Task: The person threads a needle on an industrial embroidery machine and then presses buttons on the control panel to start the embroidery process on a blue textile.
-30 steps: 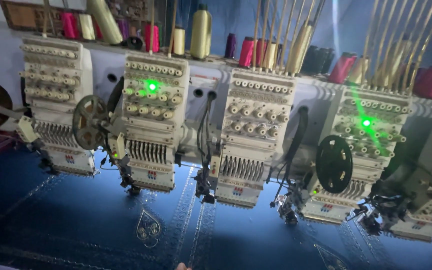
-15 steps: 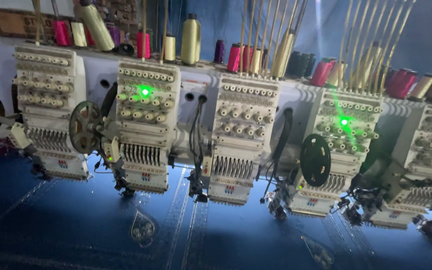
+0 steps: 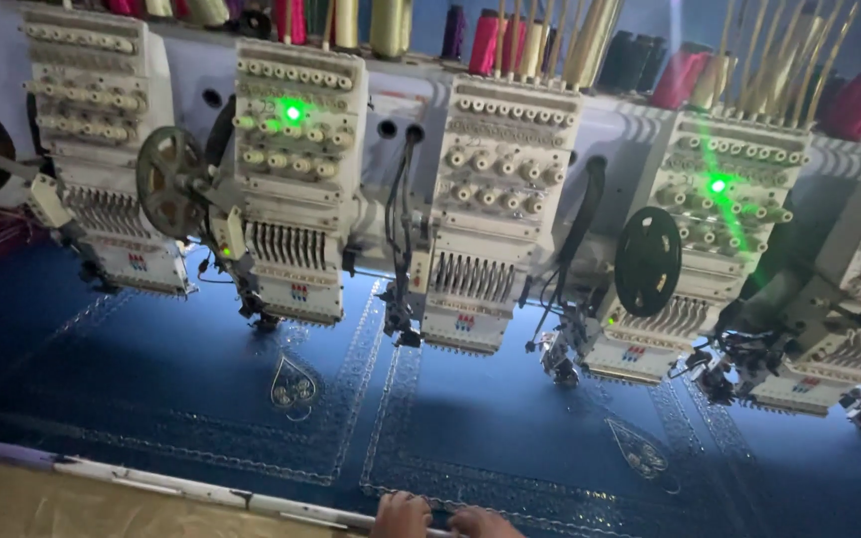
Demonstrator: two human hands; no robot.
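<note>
In the head view, a row of white embroidery heads [image 3: 495, 199] stood over a stretched blue fabric [image 3: 181, 379], each head topped by thread cones [image 3: 485, 40] in red, yellow and dark shades. Two heads showed a green indicator light [image 3: 293, 111]. Silver border lines and a teardrop motif [image 3: 293, 384] were already stitched on the cloth, with a second motif further right. At the bottom edge, only the knuckles of two hands showed: the left hand [image 3: 401, 515] and the right hand [image 3: 485, 522] lay side by side on the near edge of the fabric, just beside the pale frame rail [image 3: 151, 485]. Their fingers curled down onto the cloth, but whether they gripped it or merely pressed on it could not be told, since the rest of each hand was cut off. The risk here seemed to be a tug or push from those hands shifting the stretched cloth under the needle bars [image 3: 286, 244], which would likely throw the stitched lines out of register; fingers straying toward the heads could also be caught.
</note>
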